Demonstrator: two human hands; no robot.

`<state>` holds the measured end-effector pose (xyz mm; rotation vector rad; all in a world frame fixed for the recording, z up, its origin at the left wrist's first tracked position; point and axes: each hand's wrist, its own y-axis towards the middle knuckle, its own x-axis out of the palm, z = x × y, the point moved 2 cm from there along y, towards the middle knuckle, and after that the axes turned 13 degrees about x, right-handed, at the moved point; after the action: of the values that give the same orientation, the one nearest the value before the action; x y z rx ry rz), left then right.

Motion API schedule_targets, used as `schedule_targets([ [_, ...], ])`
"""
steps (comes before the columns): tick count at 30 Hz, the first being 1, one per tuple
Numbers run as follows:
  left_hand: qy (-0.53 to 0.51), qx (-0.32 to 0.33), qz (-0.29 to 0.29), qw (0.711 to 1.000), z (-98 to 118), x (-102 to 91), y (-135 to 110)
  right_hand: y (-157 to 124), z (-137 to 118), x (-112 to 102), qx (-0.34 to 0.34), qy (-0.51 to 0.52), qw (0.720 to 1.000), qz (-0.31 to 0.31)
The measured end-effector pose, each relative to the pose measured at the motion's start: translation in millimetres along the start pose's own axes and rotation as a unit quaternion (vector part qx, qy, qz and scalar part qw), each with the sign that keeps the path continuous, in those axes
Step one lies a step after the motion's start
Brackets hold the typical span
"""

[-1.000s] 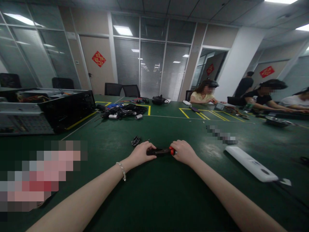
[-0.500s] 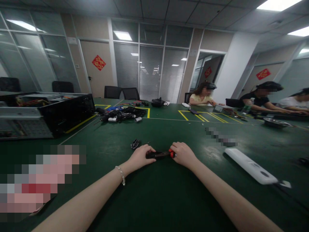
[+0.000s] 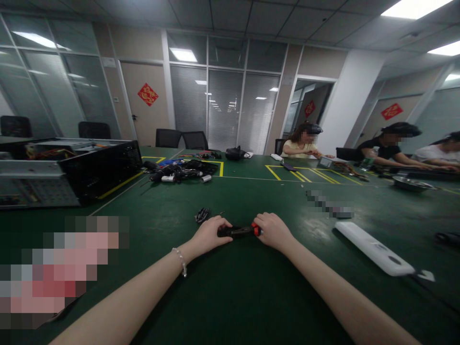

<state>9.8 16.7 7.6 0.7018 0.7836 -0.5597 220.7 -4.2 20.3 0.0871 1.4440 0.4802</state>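
Over the green table (image 3: pixel 230 297), my left hand (image 3: pixel 209 233) pinches a small dark piece (image 3: pixel 223 232) between thumb and fingers. My right hand (image 3: pixel 275 230) is closed around red-handled pliers (image 3: pixel 244 231), whose dark jaws point left and meet the dark piece. Exactly how the jaws touch that piece is too dark to make out. Just beyond my left hand lies a small dark bundle (image 3: pixel 202 215), perhaps cable or small parts.
An opened computer case (image 3: pixel 104 172) stands at left. A heap of cables and parts (image 3: pixel 179 170) lies further back. To the right are a white power strip (image 3: pixel 373 249) and a metal bowl (image 3: pixel 411 183). Several people (image 3: pixel 302 141) sit across the table.
Both hands keep almost the same place and the same grip. The view shifts very slightly; nothing is picked up or put down.
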Motion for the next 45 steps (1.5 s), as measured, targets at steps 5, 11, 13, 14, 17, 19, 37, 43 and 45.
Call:
schedule_targets([
  [5,-0.001,0.002,0.003,1.000,-0.7,-0.4,-0.1,-0.6,-0.8,-0.7,-0.001,-0.002,1.000,0.000],
  [11,0.001,0.010,0.001,1.000,-2.4,0.3,-0.1,0.1,-0.1,0.0,0.002,-0.004,1.000,-0.001],
  [13,0.005,0.019,0.005,1.000,-3.3,1.5,0.1,0.6,-0.2,0.7,0.002,-0.006,1.000,-0.001],
  [14,0.007,0.022,0.006,1.000,-3.8,2.2,0.2,0.8,-0.3,0.9,0.001,-0.006,1.000,0.000],
  [17,0.007,0.023,0.010,1.000,-4.9,3.4,0.2,1.0,-0.4,0.5,0.000,-0.005,1.000,0.000],
  [19,0.007,0.019,0.008,1.000,-5.2,3.3,0.2,0.8,-0.2,-0.2,0.002,-0.003,1.000,-0.002],
  [37,-0.005,0.012,0.007,1.000,-3.0,0.6,-0.9,-0.4,0.5,2.2,0.004,0.013,1.000,-0.003],
  [43,0.007,0.014,0.007,1.000,-2.0,1.5,0.5,0.6,0.0,1.1,0.005,0.006,1.000,-0.009],
  [45,0.011,0.015,0.009,1.000,-2.4,2.5,1.1,0.7,-0.1,0.2,0.006,0.001,1.000,-0.013],
])
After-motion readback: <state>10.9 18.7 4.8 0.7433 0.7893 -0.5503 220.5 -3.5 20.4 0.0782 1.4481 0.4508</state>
